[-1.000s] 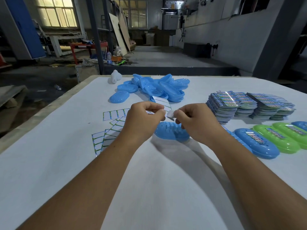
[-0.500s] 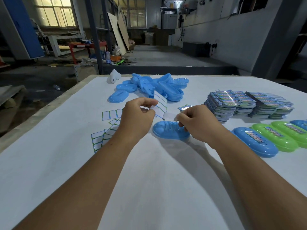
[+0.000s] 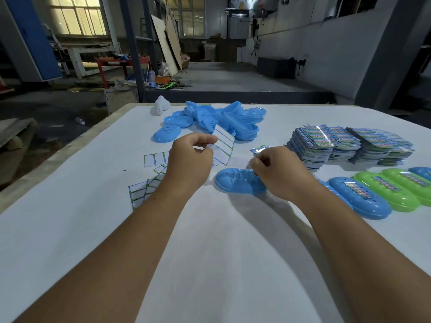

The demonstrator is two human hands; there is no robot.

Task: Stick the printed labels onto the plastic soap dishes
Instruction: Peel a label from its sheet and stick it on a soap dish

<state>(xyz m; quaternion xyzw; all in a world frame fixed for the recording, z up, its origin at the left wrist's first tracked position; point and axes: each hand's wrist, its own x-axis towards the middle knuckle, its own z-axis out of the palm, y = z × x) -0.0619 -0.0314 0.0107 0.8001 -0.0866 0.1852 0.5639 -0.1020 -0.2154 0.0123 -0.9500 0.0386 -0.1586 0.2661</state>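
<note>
A blue soap dish (image 3: 235, 180) lies upside down on the white table (image 3: 210, 252), just in front of my hands. My left hand (image 3: 189, 164) pinches a white backing sheet (image 3: 224, 145) with green-blue lines and holds it up, tilted. My right hand (image 3: 277, 173) rests at the dish's right end, fingers closed on a small label piece that I can barely see. A loose printed label (image 3: 260, 149) lies just beyond my right hand.
A heap of blue dishes (image 3: 217, 120) sits at the back. Stacks of printed labels (image 3: 349, 145) stand at the right. Labelled blue (image 3: 359, 201) and green dishes (image 3: 396, 194) line the right edge. Used backing sheets (image 3: 149, 178) lie left. A white object (image 3: 161, 105) stands far back.
My hands have drawn apart: the left lifted the backing sheet up and left, the right went down to the dish's right end.
</note>
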